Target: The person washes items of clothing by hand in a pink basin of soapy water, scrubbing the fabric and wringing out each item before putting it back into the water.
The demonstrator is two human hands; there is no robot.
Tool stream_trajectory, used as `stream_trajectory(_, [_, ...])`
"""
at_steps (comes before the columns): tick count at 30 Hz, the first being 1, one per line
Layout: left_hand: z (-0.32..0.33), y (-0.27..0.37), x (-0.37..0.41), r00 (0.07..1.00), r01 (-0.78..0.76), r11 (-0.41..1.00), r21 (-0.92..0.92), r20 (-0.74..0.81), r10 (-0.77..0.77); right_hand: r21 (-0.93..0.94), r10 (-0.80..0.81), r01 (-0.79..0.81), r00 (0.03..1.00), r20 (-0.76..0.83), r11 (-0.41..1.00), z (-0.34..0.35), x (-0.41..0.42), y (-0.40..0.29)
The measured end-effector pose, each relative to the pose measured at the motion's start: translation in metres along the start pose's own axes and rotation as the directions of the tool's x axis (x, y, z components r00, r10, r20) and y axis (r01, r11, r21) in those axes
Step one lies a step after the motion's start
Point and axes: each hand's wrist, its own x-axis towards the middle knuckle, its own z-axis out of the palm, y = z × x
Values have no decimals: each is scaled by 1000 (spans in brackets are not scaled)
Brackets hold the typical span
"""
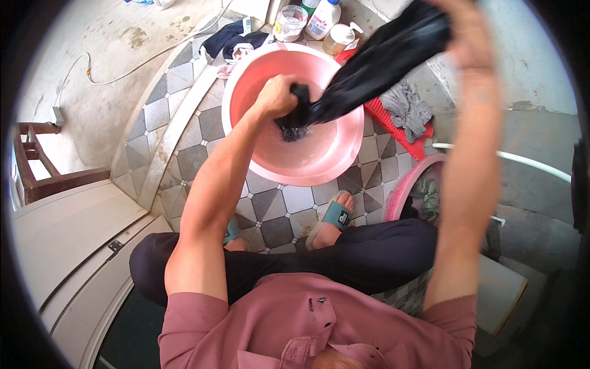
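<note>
A wet black cloth garment [368, 71] stretches slantwise between my two hands. My left hand [279, 97] is closed around its lower end, over a pink plastic basin [295, 179]. Held high at the upper right, my right hand [470, 41] grips the other end and looks blurred. Below my left hand, the bunched lower part of the cloth reaches the cloudy water [295, 154] in the basin. What kind of garment it is, I cannot tell.
Right of the basin lies a red plastic washboard [392, 124] bearing a grey cloth [405, 108]. A pink basket [396, 198] holds more clothes. Behind stand a pump bottle [339, 39], a white bottle [322, 20] and a clear tub [290, 23]. Dark clothes [226, 39] lie at the back left.
</note>
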Motion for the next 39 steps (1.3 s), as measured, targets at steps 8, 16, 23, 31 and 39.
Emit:
stream_trajectory(8, [69, -47, -28, 927, 375, 817, 438, -169, -335, 32, 350, -356, 893, -283, 934, 199, -118, 273])
stream_trajectory(16, [117, -94, -17, 935, 353, 700, 622, -202, -291, -161, 491, -533, 838, -239, 831, 282, -151, 312])
stream_trajectory(23, [113, -93, 8, 876, 429, 661, 615, -103, -472, -370, 592, -571, 803, -69, 733, 309, -164, 355])
stream_trajectory(31, [82, -81, 49, 810, 424, 665, 614, 71, -582, -569, 646, -477, 752, 129, 670, 286, -102, 366])
stream_trajectory(39, [50, -100, 28, 952, 237, 899, -368, -97, -290, 165, 701, -683, 708, -91, 711, 232, -75, 353])
